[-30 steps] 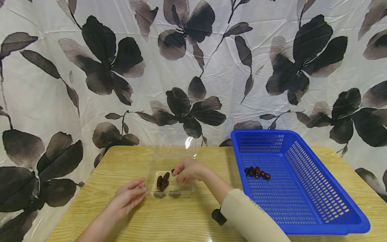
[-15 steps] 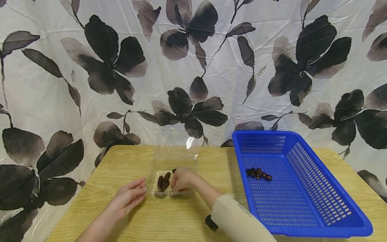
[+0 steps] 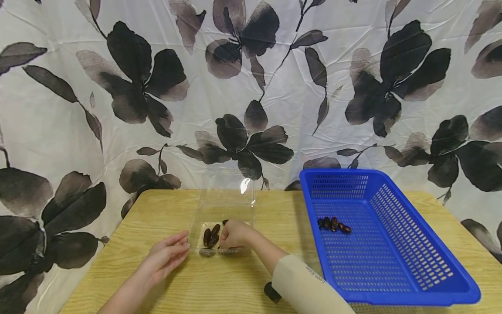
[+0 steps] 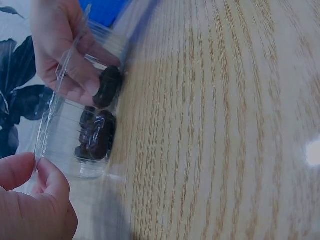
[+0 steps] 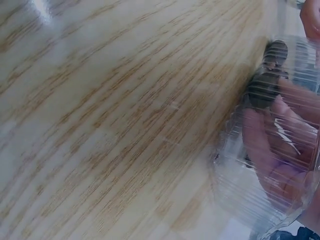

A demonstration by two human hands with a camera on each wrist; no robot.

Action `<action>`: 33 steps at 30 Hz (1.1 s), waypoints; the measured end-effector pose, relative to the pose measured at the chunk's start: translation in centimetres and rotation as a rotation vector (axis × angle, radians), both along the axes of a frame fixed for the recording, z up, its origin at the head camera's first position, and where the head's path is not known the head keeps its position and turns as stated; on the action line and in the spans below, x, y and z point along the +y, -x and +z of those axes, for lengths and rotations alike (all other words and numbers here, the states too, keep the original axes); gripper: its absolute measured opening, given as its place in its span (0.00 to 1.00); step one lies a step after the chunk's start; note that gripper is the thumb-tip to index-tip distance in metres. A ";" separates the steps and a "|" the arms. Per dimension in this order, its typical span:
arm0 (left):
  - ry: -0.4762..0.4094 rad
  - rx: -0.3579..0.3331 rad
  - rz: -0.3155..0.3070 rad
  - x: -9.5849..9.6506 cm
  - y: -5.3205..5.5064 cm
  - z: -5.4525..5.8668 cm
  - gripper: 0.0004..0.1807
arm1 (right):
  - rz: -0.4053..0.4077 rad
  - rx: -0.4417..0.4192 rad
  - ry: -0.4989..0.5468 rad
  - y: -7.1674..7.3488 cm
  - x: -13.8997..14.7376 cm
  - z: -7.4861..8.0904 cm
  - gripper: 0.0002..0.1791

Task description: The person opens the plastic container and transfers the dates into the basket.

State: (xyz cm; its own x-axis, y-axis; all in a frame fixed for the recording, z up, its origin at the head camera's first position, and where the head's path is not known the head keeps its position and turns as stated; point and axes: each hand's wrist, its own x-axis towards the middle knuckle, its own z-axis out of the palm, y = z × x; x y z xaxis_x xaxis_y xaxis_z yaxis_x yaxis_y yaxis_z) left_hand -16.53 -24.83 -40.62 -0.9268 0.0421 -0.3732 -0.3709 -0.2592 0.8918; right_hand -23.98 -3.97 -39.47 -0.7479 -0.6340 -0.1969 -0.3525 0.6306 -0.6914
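Observation:
A clear plastic clamshell box (image 3: 195, 226) stands on the table, its lid (image 3: 225, 196) raised at the back. My left hand (image 3: 166, 257) is at its left side; in the left wrist view, thumb and finger pinch the rim. Inside the box, my right hand (image 3: 237, 234) pinches a dark brown date (image 4: 108, 86) low by the near wall, seen through the plastic. Several dates (image 3: 211, 235) lie together on the left of the box floor. Another dark date (image 3: 225, 222) shows just behind the right hand, partly hidden by it.
A blue perforated basket (image 3: 392, 261) stands on the right of the wooden table (image 3: 164, 213), with several dates (image 3: 333, 223) near its left wall. Behind the table hangs a floral cloth (image 3: 313, 96). A black wrist device (image 3: 272, 292) sits by the right sleeve (image 3: 303, 283).
My right hand has moved toward the near wall of the box and lower into it. The left hand stays at the box's side.

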 end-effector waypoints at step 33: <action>-0.027 -0.009 0.021 0.1 0.1 0.1 0.39 | -0.323 -0.663 0.571 1.2 0.2 0.4 0.15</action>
